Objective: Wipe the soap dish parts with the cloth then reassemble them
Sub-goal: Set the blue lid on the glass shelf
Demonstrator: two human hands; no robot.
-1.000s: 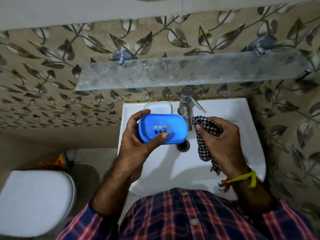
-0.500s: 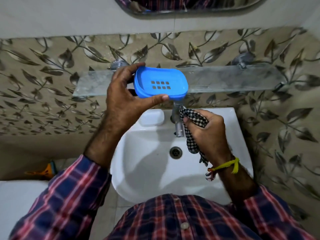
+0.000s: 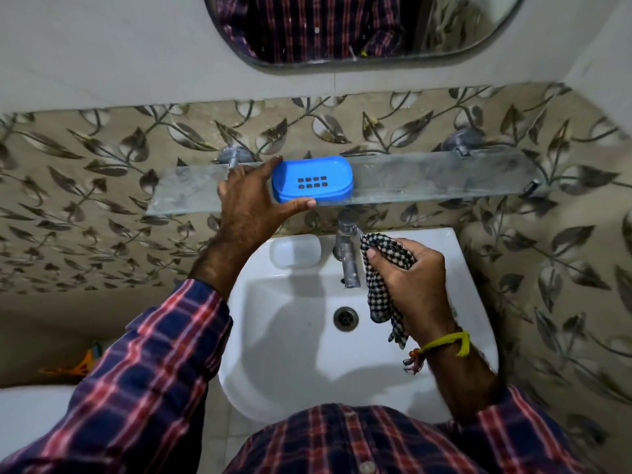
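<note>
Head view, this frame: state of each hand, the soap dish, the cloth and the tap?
Left hand: grips the soap dish.
Blue soap dish: assembled, slotted side up, on the glass shelf.
Right hand: holds the cloth.
Checked cloth: bunched, hanging over the sink.
Tap: no water running.

Soap dish (image 3: 312,179) on shelf (image 3: 427,181), above sink (image 3: 284,340); tap (image 3: 348,254) behind basin, cloth (image 3: 383,268) right of tap.
</note>
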